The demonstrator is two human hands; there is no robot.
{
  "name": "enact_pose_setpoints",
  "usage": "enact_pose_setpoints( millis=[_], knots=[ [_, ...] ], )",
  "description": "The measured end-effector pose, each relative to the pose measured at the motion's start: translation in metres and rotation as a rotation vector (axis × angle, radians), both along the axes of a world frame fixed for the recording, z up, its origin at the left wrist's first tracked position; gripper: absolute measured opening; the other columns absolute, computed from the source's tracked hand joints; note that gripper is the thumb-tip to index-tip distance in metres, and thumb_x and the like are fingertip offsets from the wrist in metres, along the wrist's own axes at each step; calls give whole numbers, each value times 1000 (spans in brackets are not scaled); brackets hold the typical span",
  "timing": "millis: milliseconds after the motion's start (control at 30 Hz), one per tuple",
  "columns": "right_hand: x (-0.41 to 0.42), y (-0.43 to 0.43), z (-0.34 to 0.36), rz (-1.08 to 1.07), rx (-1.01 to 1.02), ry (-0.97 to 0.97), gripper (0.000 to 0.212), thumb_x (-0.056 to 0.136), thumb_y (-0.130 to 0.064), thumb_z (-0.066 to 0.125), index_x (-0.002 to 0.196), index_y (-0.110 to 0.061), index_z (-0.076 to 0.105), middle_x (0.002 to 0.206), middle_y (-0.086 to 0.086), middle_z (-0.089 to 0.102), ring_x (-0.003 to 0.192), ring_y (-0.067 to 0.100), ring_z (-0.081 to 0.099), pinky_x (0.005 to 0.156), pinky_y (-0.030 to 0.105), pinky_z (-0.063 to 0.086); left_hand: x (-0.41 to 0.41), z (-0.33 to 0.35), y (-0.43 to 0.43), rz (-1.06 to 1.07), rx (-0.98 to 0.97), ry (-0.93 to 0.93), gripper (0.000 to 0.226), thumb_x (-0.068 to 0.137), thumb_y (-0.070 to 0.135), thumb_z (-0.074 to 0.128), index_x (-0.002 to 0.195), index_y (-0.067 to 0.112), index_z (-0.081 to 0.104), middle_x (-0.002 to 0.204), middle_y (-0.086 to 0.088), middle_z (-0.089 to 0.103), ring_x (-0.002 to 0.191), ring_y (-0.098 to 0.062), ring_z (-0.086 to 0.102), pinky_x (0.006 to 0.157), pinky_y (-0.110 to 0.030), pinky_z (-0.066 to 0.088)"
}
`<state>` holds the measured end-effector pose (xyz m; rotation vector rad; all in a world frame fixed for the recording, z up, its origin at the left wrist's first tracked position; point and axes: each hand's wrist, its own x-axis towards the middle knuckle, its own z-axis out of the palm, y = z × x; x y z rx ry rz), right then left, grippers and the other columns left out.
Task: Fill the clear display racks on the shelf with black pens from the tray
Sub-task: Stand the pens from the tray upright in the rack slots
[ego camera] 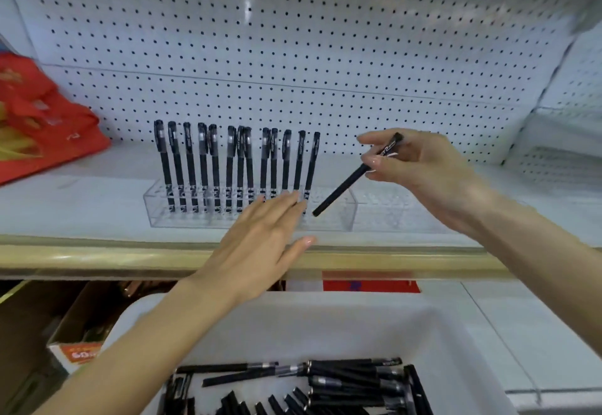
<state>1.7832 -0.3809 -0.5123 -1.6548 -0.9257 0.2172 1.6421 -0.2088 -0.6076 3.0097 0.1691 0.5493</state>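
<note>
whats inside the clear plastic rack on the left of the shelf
A row of capped black pens stands upright in the clear plastic rack, filling its left and middle; the right end's holes look empty. The left hand covers a few pens' lower ends.

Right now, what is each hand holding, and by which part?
The right hand pinches a pen near its upper end, lower end angled down toward the rack. The left hand holds nothing, its fingers straight.
</note>
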Motion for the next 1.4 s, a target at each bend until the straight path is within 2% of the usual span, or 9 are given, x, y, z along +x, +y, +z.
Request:
enact_pose_setpoints(
  millis=[100,200,400,567,667,867,1033,1233,1400],
  knots=[
    [19,12,11,-41,34,-60,26,91,-1,61,115,-11,60,91,3,65,91,17,66,83,25,56,11,-3,1,24,37,-52,74,91,62,0,154,24,4,160,6,1,140,-2,-12,111,-26,-18],
    [31,28,14,-84,55,-107,25,92,0,59,114,-12,56,89,2,62,91,19,64,83,29,57,17,-8,2,74,49,-48,72,92,61,3,153,23,5,161,2,6,147,-11,0,114,-31,-15],
    [47,54,6,-152,-49,-324,31,91,-6,61,119,-16,54,95,1,64,83,17,60,84,35,52,21,-14,6,123,94,3,69,97,60,19,144,15,39,144,-3,47,135,-18,40,113,-38,9],
    [51,65,2,-152,-90,-307,33,92,-10,61,124,-17,55,108,12,64,89,21,62,89,36,52,20,-8,5,85,38,-35,89,81,73,-2,153,23,10,159,4,14,146,-10,6,113,-29,-17],
    [52,71,-1,-128,-166,-303,37,93,-11,61,129,-15,53,109,12,63,92,22,63,93,38,50,20,-9,5,90,45,-14,93,77,76,-6,154,25,2,160,6,6,146,-9,-1,115,-31,-17],
    [49,82,-13,-50,-382,-357,44,90,-15,65,132,-13,52,105,8,66,99,24,63,95,36,47,22,-17,7,126,96,37,81,90,72,22,144,13,39,144,-5,46,136,-20,39,111,-42,12],
    [51,85,-17,-50,-360,-299,44,87,-16,69,129,-13,54,92,1,66,92,21,64,83,30,45,23,-21,6,135,122,13,81,90,72,26,141,11,42,141,-6,48,133,-20,43,111,-44,15],
    [52,84,-20,-64,-367,-276,42,87,-22,69,124,-11,53,80,-3,68,81,14,62,71,24,43,22,-18,6,102,58,28,85,89,75,21,149,15,29,153,-4,33,143,-17,25,115,-41,1],
    [52,71,-24,-77,-417,-237,50,86,-24,71,130,-14,50,98,-3,68,106,17,61,96,31,45,21,-11,7,88,6,36,89,83,77,8,153,24,-8,160,5,-5,145,-8,-12,115,-34,-20]
  ],
)
